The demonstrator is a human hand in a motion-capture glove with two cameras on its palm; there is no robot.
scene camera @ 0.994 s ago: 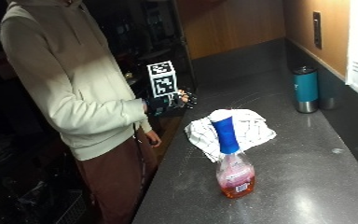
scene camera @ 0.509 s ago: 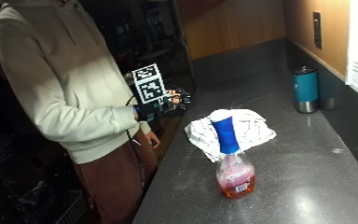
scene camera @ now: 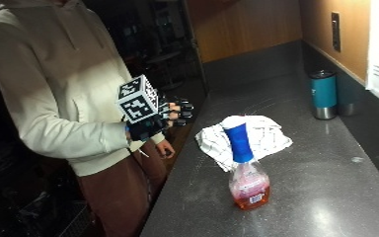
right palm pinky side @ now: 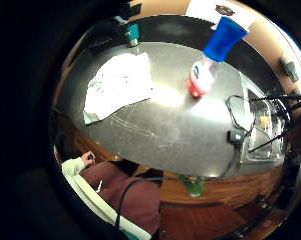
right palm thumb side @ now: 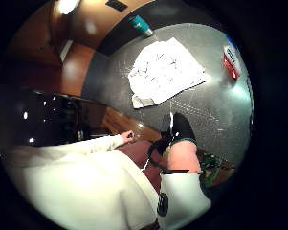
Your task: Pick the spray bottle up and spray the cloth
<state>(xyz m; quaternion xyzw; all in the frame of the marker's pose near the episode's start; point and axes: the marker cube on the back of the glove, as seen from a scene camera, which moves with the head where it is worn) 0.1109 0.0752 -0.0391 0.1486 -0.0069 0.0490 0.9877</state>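
Outside view: spray bottle (scene camera: 246,170) stands well apart from gloved fingers (scene camera: 178,110).

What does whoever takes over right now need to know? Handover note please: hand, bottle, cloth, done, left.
Gloved right hand: raised at the counter's edge, fingers relaxed, holding nothing, short of the bottle.
Spray bottle: upright on the counter, blue sprayer on top, untouched.
Cloth: lying crumpled on the counter just behind the bottle.
Teal tumbler stands by the back wall.
Done: nothing yet.
Left: reach, grip the bottle, lift, spray the cloth.
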